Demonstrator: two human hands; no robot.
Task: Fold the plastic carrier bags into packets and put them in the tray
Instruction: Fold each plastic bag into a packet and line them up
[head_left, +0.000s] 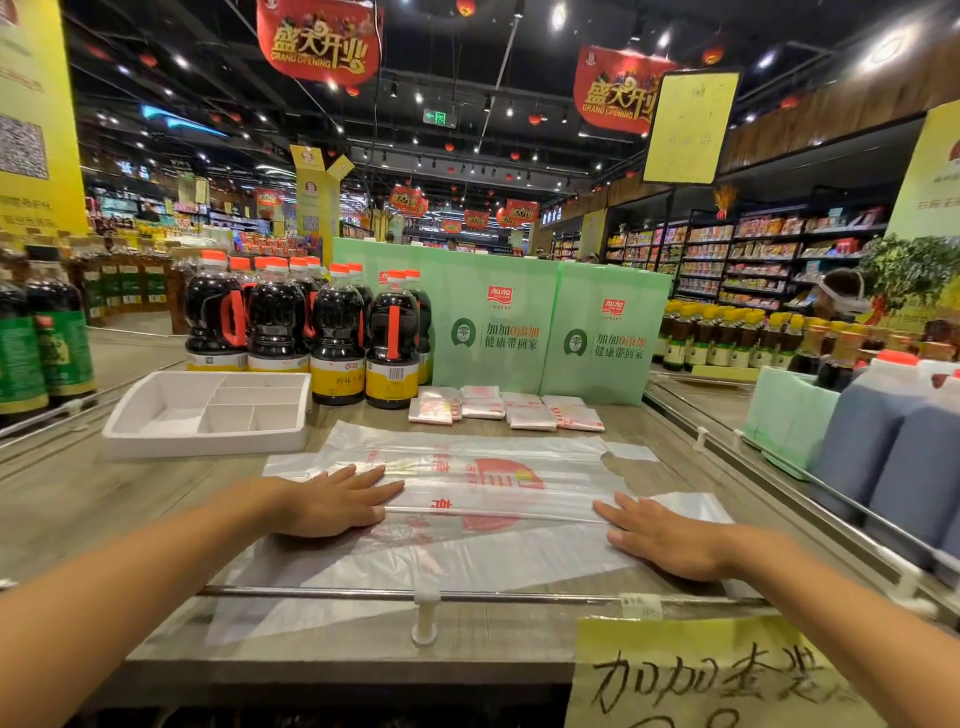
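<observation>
From my head camera: the carrier bag lies flat and lengthwise across the surface, near its front edge; my left hand rests on its left end and my right hand on its right end, both palms down with fingers straight, grasping nothing; I judge I press this way to keep the slippery film stretched and set the long crease; folded packets sit in rows toward the far edge, not in the tray, which waits at the far left beside the bottles, within reach for loading.
</observation>
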